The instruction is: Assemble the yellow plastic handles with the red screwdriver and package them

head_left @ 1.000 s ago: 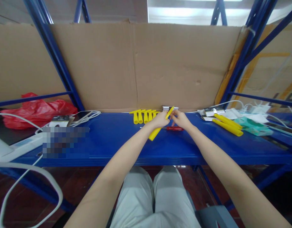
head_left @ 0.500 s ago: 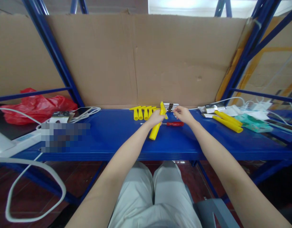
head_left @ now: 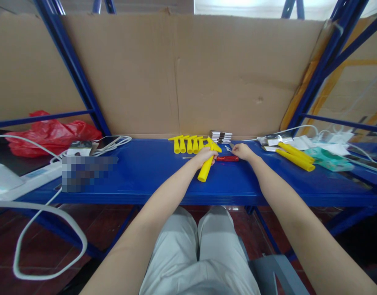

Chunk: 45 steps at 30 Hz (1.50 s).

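Note:
My left hand (head_left: pixel 207 155) is wrapped round a yellow T-shaped tool (head_left: pixel 203 173), with its thick round handle pointing towards me and its wider head facing away. My right hand (head_left: pixel 242 151) has its fingers pinched together over the shelf. A thin greyish piece shows at those fingertips, too small to name. Beside them lie some small silvery parts (head_left: pixel 227 148). A screwdriver (head_left: pixel 227 158) with a red handle lies just below, its shaft partly behind my left hand. Several similar yellow tools (head_left: pixel 190 145) stand in a row to the left.
Behind the hands sits a stack of white and black pieces (head_left: pixel 221 137) against the cardboard panel (head_left: pixel 129 82). Yellow tubes (head_left: pixel 295 159) and a green plastic packet (head_left: pixel 329 159) lie at right. A red bag (head_left: pixel 50 135), cables and a power strip (head_left: pixel 28 182) occupy the left.
The yellow tool in my left hand has turned, its head now angled more to the right. My right hand has moved slightly right and down, uncovering the silvery parts.

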### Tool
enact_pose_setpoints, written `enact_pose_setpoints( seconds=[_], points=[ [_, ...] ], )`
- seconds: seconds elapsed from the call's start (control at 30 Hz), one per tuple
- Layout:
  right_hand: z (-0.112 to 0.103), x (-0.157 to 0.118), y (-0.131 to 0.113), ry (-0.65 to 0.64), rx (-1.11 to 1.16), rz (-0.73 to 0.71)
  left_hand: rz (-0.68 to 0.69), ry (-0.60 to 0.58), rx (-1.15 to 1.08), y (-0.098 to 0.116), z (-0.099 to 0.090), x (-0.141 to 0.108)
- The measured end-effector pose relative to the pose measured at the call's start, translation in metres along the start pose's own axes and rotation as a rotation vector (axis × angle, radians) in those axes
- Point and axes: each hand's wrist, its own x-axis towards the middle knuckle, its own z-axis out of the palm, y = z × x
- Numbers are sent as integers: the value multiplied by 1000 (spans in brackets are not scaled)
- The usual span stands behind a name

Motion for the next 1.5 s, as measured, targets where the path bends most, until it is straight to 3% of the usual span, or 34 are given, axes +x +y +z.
enact_pose_setpoints(
  seconds=[0.3,0.73,0.93,1.07,1.23,1.4,1.5],
  points=[
    [3,3,-1,10,-36,3,-37,-10,-81,0,0,4],
    [-8,-6,-16,103,100,-74,-45,-34,-143,1,-3,7],
    [-11,-10,-35,-119,313,-184,-22,112,-261,4,-4,7],
    [-11,-12,-50,-221,296,-215,-25,176,-333,4,-4,7],
    [-6,-10,-54,-212,133,-190,-17,198,-337,2,-5,8],
    [-5,-6,-42,-120,102,-201,-17,174,-298,2,-6,7],
    [-5,-5,-39,-139,76,-187,-14,180,-265,2,-5,6]
  ],
)
